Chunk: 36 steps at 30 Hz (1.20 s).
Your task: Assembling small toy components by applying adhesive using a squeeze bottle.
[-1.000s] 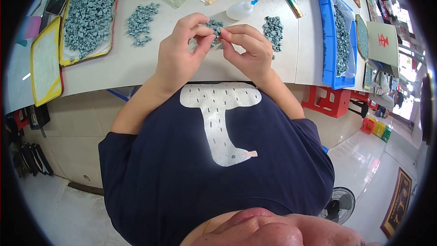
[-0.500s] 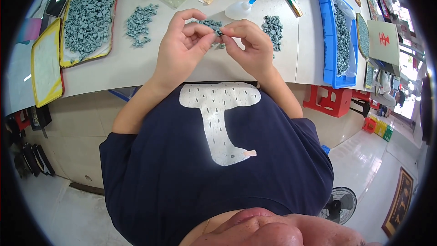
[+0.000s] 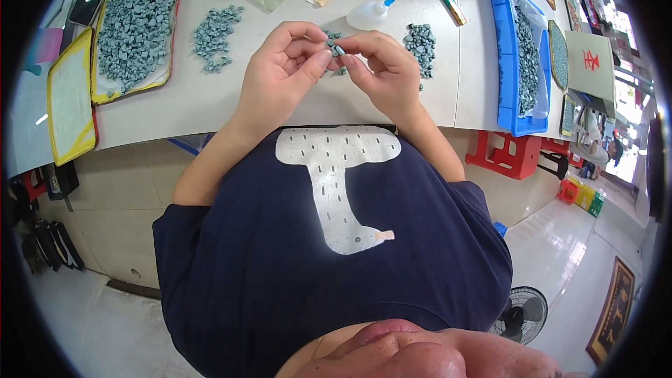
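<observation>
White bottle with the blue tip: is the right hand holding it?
No, the white bottle rests on the table beyond the right hand, whose fingers hold a small grey-green piece.

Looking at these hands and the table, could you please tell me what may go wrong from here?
1. The small grey-green piece pinched by the right hand is tiny, so it could slip and get lost among the similar loose pieces just beyond.
2. The white bottle sits just past the right hand and might be bumped if that hand moves forward.
3. The loose pile to its right might scatter if brushed.
</observation>
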Tool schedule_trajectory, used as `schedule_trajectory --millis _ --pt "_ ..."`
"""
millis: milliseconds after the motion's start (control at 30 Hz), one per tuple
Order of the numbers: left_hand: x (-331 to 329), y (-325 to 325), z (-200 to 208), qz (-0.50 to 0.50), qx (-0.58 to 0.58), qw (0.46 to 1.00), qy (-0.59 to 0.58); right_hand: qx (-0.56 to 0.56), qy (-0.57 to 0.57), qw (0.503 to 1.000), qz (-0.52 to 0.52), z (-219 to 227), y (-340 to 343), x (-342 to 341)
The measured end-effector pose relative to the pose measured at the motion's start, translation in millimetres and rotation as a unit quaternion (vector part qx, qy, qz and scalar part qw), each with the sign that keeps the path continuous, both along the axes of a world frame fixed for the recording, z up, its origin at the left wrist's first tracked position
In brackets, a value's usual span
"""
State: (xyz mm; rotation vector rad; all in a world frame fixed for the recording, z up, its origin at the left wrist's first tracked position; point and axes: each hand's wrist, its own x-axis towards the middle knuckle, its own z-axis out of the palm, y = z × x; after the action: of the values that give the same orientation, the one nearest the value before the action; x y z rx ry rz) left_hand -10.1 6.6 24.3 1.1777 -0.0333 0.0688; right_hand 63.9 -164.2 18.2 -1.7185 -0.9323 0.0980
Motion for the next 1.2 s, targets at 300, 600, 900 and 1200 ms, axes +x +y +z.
schedule_trajectory --millis 300,600,900,1200 --pt "7.6 12.3 -21.2 0.026 0.020 0.994 0.103 0.064 0.069 0.994 -0.062 -2.0 -1.5 -3.1" --pt "17.5 42.1 -22.8 0.223 0.525 0.821 0.006 0.256 -0.018 0.934 -0.249 -16.8 -8.5 10.1" --pt "35.6 58.6 -46.7 0.308 0.730 0.610 -0.011 -0.101 -0.096 0.965 -0.222 -16.9 -5.8 26.7" --pt "26.3 41.2 -23.6 0.281 0.550 0.785 -0.045 -0.165 0.079 0.966 -0.184 -7.9 -7.3 33.1"
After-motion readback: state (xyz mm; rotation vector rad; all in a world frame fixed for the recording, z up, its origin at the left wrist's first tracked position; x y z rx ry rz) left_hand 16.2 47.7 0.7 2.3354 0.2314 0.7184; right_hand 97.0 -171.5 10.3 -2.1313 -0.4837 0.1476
